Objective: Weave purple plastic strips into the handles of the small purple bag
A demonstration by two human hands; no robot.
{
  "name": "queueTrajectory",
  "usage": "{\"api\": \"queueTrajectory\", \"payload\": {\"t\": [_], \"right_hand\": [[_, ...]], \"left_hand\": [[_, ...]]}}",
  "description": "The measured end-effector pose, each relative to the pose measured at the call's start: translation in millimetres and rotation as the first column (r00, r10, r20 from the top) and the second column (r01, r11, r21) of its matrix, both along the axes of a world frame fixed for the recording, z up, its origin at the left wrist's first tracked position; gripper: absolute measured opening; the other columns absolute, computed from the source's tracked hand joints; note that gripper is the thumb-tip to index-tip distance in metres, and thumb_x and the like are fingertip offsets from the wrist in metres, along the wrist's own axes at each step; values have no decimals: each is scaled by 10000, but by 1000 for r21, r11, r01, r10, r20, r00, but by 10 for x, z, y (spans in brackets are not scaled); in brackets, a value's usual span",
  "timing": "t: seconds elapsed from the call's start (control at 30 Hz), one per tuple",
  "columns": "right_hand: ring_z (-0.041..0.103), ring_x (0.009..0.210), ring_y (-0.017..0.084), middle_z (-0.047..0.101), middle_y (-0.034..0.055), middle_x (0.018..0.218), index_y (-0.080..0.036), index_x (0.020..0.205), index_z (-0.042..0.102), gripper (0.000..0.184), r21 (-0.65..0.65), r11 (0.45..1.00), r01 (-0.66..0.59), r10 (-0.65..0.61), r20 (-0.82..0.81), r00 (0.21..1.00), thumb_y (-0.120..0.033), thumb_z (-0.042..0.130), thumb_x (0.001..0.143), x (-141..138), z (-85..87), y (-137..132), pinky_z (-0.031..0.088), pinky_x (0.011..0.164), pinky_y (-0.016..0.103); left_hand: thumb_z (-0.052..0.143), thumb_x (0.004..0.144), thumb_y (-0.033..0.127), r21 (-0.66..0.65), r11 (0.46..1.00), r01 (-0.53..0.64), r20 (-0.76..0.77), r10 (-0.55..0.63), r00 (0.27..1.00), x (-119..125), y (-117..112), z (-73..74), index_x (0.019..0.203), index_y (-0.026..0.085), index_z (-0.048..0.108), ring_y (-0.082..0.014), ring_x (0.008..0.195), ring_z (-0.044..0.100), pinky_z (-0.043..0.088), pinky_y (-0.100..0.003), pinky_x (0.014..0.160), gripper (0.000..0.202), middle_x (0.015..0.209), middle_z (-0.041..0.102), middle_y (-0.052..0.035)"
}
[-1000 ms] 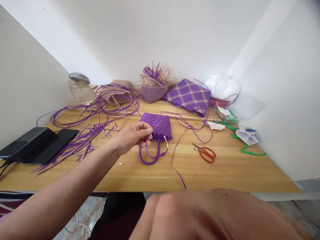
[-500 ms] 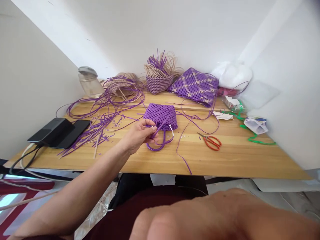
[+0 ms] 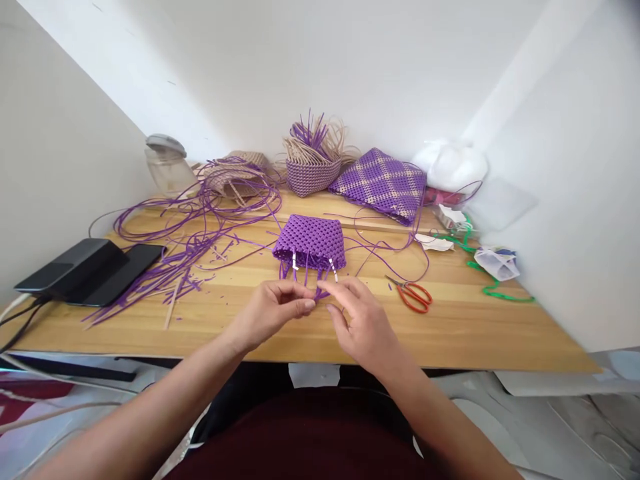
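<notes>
A small purple woven bag lies on the wooden table in front of me, its purple handle strands hanging toward me. My left hand pinches the handle strands just below the bag, fingers closed. My right hand meets it from the right, thumb and forefinger closed on the same strands. Both hands are over the table's near edge.
Red-handled scissors lie right of the bag. Loose purple strips sprawl at the left, beside two black devices. At the back stand a glass jar, an unfinished purple basket, a purple checked woven piece and white bags.
My right hand has come out from close under the camera to the bag's handle. My left hand has pulled the bag nearer to the table's front edge.
</notes>
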State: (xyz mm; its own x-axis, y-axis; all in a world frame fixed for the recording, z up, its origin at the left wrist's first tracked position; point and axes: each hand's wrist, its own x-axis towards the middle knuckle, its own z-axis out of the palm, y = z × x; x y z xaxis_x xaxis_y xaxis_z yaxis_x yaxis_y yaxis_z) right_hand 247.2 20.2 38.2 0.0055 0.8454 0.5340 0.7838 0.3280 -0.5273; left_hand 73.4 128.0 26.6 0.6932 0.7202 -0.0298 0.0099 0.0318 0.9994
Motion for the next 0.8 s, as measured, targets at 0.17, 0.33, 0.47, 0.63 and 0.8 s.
{"api": "queueTrajectory", "payload": {"t": [0.17,0.33,0.47,0.63,0.8], "right_hand": [[537,1006,254,585,96,1031,-199,1105,640,243,-10,998,64,-62,96,993,-120,581,883,84,-196,-58,487,896,416],[542,950,254,641,75,909,-197,891,628,220,-136,988,-71,88,128,988,-41,482,839,85,-94,-120,468,868,411],[588,799,214,656,42,826,-207,1150,623,327,-270,962,-41,52,32,998,-109,423,911,112,-189,-104,476,748,349],[562,618,139,679,55,1009,-224,1171,560,323,-279,960,30,-143,-393,908,-251,599,852,153,-194,-11,463,626,298],[578,680,134,662,92,1082,-208,1130,603,341,-242,887,-393,-67,-909,410,-301,630,803,226,154,-21,355,489,228]], "left_hand": [[692,828,269,399,916,48,-157,17,987,47,-130,-31,833,188,735,-161,772,640,496,-273,731,92,830,721,-37],[520,934,166,739,658,148,-205,10,979,48,-235,-72,876,194,664,-166,833,610,486,-293,765,158,863,665,-42],[478,957,169,857,460,231,-268,17,963,58,-303,-175,858,177,609,-179,824,578,483,-292,728,165,867,612,-61],[490,973,262,935,238,262,-286,75,955,97,-397,-287,819,173,570,-185,731,545,458,-316,677,195,804,592,-52],[495,965,248,943,179,281,-312,174,934,76,-401,-338,791,177,552,-191,703,523,438,-328,640,197,774,574,-49]]}}
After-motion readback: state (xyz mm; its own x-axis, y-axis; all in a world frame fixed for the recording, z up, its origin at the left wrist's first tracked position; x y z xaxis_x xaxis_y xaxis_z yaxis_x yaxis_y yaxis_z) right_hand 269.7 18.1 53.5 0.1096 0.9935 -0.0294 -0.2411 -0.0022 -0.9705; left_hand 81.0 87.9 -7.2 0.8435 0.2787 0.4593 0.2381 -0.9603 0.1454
